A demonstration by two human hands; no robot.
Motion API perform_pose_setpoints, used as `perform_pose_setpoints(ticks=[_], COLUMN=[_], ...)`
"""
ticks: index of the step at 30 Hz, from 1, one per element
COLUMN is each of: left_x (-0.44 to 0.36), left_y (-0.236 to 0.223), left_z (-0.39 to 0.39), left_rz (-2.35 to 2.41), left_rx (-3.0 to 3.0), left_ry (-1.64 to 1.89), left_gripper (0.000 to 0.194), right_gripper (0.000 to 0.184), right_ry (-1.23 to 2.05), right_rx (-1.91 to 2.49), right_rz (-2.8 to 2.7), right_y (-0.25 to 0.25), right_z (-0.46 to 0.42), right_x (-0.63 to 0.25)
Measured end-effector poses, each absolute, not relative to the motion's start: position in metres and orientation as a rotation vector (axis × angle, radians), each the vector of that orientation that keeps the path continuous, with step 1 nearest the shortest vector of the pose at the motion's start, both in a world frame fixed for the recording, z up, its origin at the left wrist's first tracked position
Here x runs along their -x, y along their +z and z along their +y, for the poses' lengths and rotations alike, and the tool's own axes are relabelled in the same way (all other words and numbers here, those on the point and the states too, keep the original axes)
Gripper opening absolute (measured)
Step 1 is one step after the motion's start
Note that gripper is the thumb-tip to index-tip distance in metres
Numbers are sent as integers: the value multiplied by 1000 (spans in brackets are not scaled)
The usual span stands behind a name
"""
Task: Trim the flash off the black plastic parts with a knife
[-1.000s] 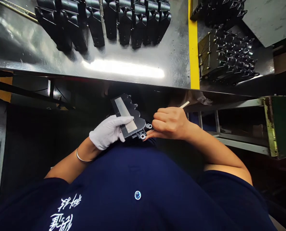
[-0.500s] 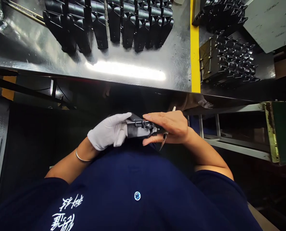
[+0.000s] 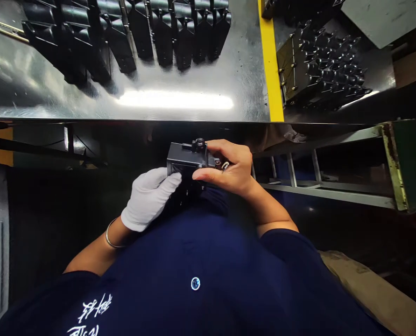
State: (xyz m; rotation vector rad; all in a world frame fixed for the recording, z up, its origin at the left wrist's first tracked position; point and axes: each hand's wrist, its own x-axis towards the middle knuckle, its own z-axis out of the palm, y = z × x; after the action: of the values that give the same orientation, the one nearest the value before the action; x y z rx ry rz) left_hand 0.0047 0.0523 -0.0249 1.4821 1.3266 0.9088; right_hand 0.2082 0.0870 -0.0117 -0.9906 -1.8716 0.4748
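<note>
A black box-shaped plastic part (image 3: 185, 156), with a knob-like fitting on its upper side, is held between both hands in front of my body. My left hand (image 3: 150, 196), in a white glove, is closed on its left end, the thumb at the near lower corner. My bare right hand (image 3: 230, 165) grips the right end, fingers along the far side and thumb along the near side. A small metal loop (image 3: 225, 165) shows by the right palm; what it belongs to is hidden.
Beyond my hands runs the edge of a metal table (image 3: 179, 105). Rows of black parts (image 3: 123, 46) stand on it. Right of a yellow strip (image 3: 272, 65) sits another stack of black parts (image 3: 328, 70). A grey metal frame (image 3: 328, 191) is low at right.
The black part has moved up and left and turned, so a broad side now shows. My right hand moved left with it. The thin blade-like tool in that hand is no longer visible.
</note>
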Motion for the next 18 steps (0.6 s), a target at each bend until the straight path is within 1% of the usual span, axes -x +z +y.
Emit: perform_pose_setpoints(ticks=[4,9,11,14,16,18], left_x=[-6,-9,-9,-9,-8,-7], left_y=[-25,-27,-28,-30,-30,-29], left_z=[49,47,46,45,46,49], left_rz=[1324,1190,1213,1339,1384,1381], left_rx=[-1464,-1505,-1504,-1426,-1357,-1328], left_ry=[1006,1140,1144,1143,1137,1065], left_gripper=[28,19,21,33,38,38], right_gripper=[53,61,64,68,67,62], right_ry=[592,849,936,1010,1019,995], right_rx=[940,877,862,867,930,1003], right_rz=[-1844,-1804,-1776,-1735,-1727,-1723], right_y=[-12,-14,-16,-19,-21,-22], right_z=[90,90,89,87,86,85], right_x=[-209,-212,-213,-214,-214,-214])
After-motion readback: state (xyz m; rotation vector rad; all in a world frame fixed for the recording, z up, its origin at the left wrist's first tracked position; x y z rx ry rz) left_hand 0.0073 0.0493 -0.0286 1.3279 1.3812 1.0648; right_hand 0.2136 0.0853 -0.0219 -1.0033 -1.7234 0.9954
